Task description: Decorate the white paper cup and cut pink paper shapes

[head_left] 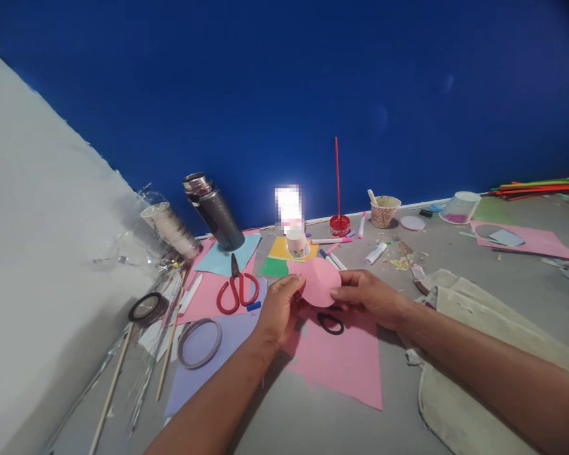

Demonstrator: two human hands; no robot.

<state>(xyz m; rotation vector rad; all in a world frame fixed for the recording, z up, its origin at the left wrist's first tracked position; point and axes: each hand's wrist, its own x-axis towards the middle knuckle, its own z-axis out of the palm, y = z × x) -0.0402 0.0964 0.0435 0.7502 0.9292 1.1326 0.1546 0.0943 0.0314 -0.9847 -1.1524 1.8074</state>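
Note:
A round pink paper disc is held up between both hands, a faint crease near its top. My left hand pinches its left edge, and my right hand pinches the right edge between thumb and fingers. Below the disc lies a pink sheet with a dark scissor handle on it; the rest of that tool is hidden. Red-handled scissors rest to the left on more pink paper. Behind the disc stands a small decorated paper cup on a yellow sheet.
A dark flask and stacked cups stand at the back left. Tape rolls and sticks lie at left. A red stand, a patterned cup and markers are behind; a cloth lies right.

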